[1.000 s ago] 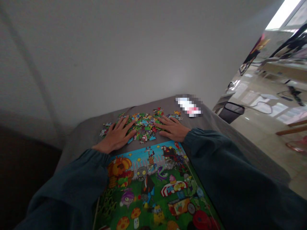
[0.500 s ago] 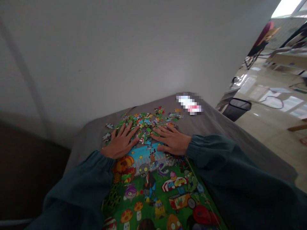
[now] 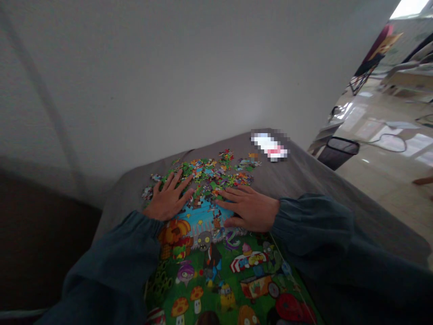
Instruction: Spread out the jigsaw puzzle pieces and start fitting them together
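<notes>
The fingers point(image 3: 176, 180) of the left hand point(image 3: 168, 199) are spread apart and pressed flat on the near left side of the loose puzzle pieces point(image 3: 209, 174); those of the right hand point(image 3: 250, 208) are likewise splayed and flat, clamped on nothing, their tips at the pile's near edge and the palm lying on the top of the picture board point(image 3: 223, 271). Over the last second both hands have drawn back toward the body, from well up among the pieces to the board's far edge at 12 o'clock, and the pile has come with them: its near pieces now touch or overlap the blue sky strip of the board, where a second ago a band of bare cloth lay between. By my judgement this is a raking pull, gathering the pieces nearer to the board.

The grey-covered surface point(image 3: 304, 180) ends at the wall at 12 o'clock, just behind the pile. Its left edge falls away into dark at 9 o'clock, close beside the left hand. Toward 2 o'clock lies a blurred white and pink object point(image 3: 269, 145), apart from the pieces, with open cloth running down the right side at 3 o'clock. Beyond that edge stands a dark bin point(image 3: 338, 152) on the floor.
</notes>
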The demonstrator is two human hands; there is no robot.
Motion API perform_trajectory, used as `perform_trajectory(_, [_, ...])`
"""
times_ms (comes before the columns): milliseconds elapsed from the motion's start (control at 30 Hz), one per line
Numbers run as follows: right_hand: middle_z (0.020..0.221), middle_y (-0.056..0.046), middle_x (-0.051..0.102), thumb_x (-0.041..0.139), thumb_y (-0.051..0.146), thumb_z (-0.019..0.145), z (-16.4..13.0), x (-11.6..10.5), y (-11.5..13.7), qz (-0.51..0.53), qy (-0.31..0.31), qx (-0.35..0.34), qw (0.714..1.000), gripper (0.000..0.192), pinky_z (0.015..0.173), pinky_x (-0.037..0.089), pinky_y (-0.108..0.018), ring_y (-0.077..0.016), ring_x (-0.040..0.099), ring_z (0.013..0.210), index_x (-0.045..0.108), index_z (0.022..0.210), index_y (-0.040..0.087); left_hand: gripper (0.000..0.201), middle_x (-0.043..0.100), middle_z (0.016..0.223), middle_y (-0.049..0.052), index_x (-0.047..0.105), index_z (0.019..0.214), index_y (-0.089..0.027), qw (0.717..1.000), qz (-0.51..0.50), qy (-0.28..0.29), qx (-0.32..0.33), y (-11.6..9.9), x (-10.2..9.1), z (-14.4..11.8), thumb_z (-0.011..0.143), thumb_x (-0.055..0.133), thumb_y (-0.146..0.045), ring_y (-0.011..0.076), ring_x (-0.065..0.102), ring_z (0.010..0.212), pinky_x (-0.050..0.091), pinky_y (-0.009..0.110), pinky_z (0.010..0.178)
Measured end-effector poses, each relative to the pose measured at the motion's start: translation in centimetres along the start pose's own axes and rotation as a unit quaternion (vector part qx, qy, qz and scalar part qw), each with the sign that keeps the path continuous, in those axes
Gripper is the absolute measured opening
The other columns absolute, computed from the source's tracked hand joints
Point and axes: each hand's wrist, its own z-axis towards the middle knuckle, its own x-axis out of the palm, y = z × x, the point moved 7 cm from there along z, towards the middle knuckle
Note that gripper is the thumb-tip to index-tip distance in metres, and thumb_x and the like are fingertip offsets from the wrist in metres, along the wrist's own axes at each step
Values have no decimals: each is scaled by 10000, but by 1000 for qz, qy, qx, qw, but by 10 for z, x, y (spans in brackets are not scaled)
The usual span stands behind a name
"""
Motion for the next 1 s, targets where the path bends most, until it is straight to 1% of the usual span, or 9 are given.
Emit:
perform_trajectory(100, [1622, -147, 404, 533, 593, 994, -3, -3, -1, 4, -5, 2, 1000, 655, 1214, 335, -561, -353, 418, 1485, 489, 1535, 228, 730, 87, 1741, 43, 249, 1627, -382, 1000, -2, 16, -12, 10, 1, 0, 988, 202, -732, 392, 131, 1582, 175, 696, 1204])
perform_trajectory(233, [1607, -170, 422, 498, 622, 996, -4, -2, -1, 9, -4, 5, 1000, 689, 1192, 369, -552, -366, 439, 1469, 457, 1558, 224, 796, 47, 1740, 55, 209, 1634, -387, 998, 3, 52, -35, 27, 8, 0, 947, 252, -787, 424, 120, 1572, 182, 699, 1204])
perform_trajectory(333, [1637, -184, 358, 474, 640, 998, -1, 5, 1, 6, -5, 10, 1000, 725, 1199, 356, -558, -381, 377, 1503, 435, 1570, 195, 838, 41, 1737, 84, 195, 1641, -367, 996, 7, 71, -48, 31, 13, -2, 931, 233, -811, 437, 106, 1568, 176, 716, 1196])
perform_trajectory(400, [1657, -189, 307, 460, 644, 1001, 1, 10, 2, 4, -8, 13, 1000, 745, 1218, 326, -559, -379, 319, 1532, 418, 1577, 173, 858, 27, 1736, 101, 191, 1646, -342, 996, 9, 76, -53, 28, 14, -4, 930, 205, -815, 439, 79, 1571, 154, 726, 1195])
perform_trajectory(533, [1668, -172, 295, 413, 664, 1006, 5, 16, -1, 3, -31, 14, 999, 753, 1242, 287, -550, -353, 277, 1554, 402, 1583, 182, 859, -12, 1737, 102, 175, 1655, -281, 999, 1, 37, -21, 9, 10, -3, 956, 150, -780, 378, 44, 1589, 123, 641, 1242])
perform_trajectory(633, [1668, -163, 305, 415, 670, 1003, 6, 18, -4, 7, -47, 6, 999, 742, 1238, 288, -558, -352, 283, 1552, 408, 1579, 203, 846, 27, 1738, 94, 106, 1664, -248, 1000, -20, 12, -1, 1, 9, 2, 980, 150, -744, 337, 60, 1597, 138, 598, 1256])
perform_trajectory(800, [1666, -171, 308, 407, 667, 1006, 6, 19, -5, 11, -49, -4, 999, 739, 1232, 296, -565, -362, 286, 1549, 419, 1573, 193, 830, 107, 1730, 133, -3, 1660, -151, 999, -36, -18, -19, 12, 11, 14, 1013, 104, -659, 304, 120, 1595, 176, 526, 1265])
perform_trajectory(933, [1661, -166, 321, 439, 656, 1001, 6, 17, -3, 4, -51, 4, 999, 732, 1227, 308, -569, -361, 300, 1543, 439, 1561, 183, 792, 69, 1733, 137, 102, 1657, -115, 999, 3, -7, -42, 27, 13, 20, 1025, 52, -590, 301, 65, 1600, 151, 541, 1266])
perform_trajectory(1000, [1660, -166, 322, 437, 657, 1001, 6, 16, -1, -4, -49, 2, 999, 733, 1224, 312, -568, -359, 304, 1542, 442, 1558, 180, 789, 48, 1730, 152, 108, 1653, -98, 999, 17, 6, -51, 37, 13, 21, 1027, 64, -577, 310, 64, 1599, 147, 561, 1262])
